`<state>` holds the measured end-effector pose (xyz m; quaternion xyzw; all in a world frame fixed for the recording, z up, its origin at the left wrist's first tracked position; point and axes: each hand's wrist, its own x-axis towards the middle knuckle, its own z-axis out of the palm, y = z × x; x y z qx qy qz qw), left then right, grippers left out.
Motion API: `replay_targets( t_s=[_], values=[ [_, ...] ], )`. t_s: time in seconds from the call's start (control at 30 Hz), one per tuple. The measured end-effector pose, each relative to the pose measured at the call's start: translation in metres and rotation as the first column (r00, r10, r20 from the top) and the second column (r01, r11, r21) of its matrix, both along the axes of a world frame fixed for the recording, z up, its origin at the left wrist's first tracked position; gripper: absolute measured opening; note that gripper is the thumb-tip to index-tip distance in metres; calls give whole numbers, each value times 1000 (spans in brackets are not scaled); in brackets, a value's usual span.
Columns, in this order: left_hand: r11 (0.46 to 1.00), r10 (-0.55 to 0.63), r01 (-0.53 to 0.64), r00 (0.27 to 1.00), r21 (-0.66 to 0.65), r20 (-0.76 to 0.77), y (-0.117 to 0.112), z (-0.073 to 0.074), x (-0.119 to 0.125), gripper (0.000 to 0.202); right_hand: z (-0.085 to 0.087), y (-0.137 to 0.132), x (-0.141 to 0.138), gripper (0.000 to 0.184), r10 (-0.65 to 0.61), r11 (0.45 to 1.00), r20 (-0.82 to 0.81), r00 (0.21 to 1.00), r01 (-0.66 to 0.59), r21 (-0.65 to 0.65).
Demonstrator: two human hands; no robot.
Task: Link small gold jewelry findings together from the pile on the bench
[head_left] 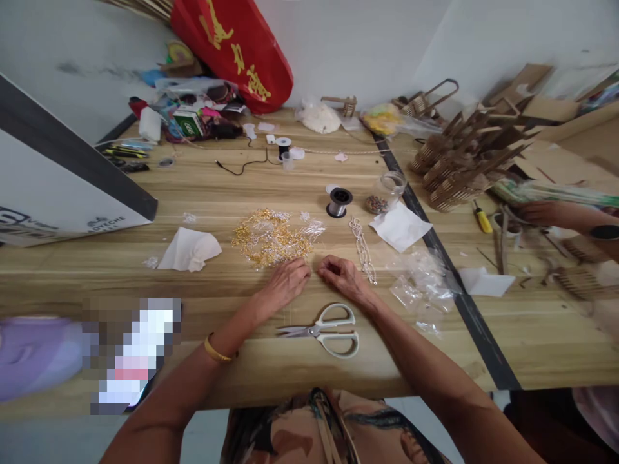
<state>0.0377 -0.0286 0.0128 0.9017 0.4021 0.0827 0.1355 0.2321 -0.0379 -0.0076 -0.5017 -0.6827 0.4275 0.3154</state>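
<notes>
My left hand (287,281) rests at the near edge of a tangled heap of gold and silver beaded strands (273,237), its fingers curled together. Just across a small gap, my right hand (344,277) is closed in a pinch. Whatever the fingertips of either hand hold is too small to make out. White-handled scissors (333,331) lie below the hands, blades pointing left. To the right of my right hand lies a bundle of pearly bead strings (362,250). A spool of silvery wire (339,202) stands beyond.
White paper (189,250) lies left, more paper (400,227) right, beside a bead jar (385,192) and clear plastic bags (425,283). A phone (138,354) sits front left. Small woven baskets (449,164) crowd the right, near another person's hand (546,211). A white box (62,187) stands left.
</notes>
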Motion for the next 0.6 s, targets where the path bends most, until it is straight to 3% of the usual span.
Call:
replay_targets(
  t_s=[0.27, 0.43, 0.6],
  values=[
    [998, 45, -39, 986, -45, 162, 0, -7, -1, 13, -6, 0, 1, 13, -18, 1000, -25, 1000, 19, 19],
    [987, 128, -83, 926, -138, 356, 7, -20, -2, 9, -5, -1, 0, 14, -31, 998, -36, 999, 33, 50],
    [956, 246, -142, 863, -256, 441, 12, -27, -4, 6, -1, -6, -8, 14, -53, 994, -47, 997, 57, 91]
  ],
)
